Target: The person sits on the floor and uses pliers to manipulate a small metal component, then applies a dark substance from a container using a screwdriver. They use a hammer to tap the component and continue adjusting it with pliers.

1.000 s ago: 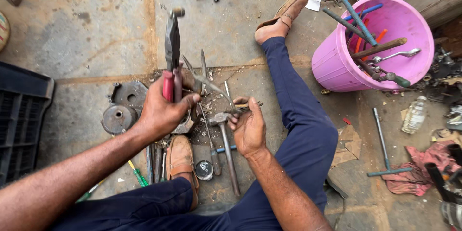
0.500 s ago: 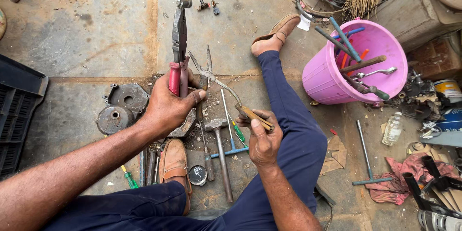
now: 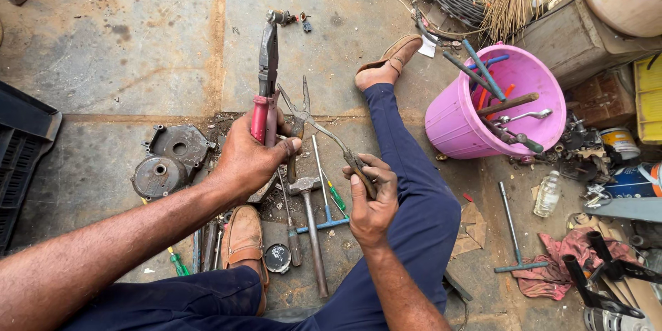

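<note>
The person sits on the concrete floor (image 3: 124,48) with both legs out, a tool in each hand. The left hand (image 3: 249,158) is closed round the red-sleeved handles of a pair of heavy pliers (image 3: 266,76), held upright so the dark jaws point to the far side of the scene. The right hand (image 3: 371,196) is closed on the dark handle of a slimmer pair of long-nosed pliers (image 3: 314,118), which slant up and to the left until their tip comes close beside the big pliers; whether the two tools touch I cannot tell.

My reading is that this is a sorting or checking step: two tools lifted from the pile and held against each other. Any next move would call for keeping a firm hold on both, and care where the points meet.

Both forearms reach in from the near edge, the left one long and nearly straight, the right bent at the wrist with the thumb laid along the handle. Below the hands lie a hammer (image 3: 312,224), a green-handled screwdriver (image 3: 335,196) and other tools; a round metal cover (image 3: 169,158) lies to the left, and a pink bucket (image 3: 460,127) of tools stands to the right.
</note>
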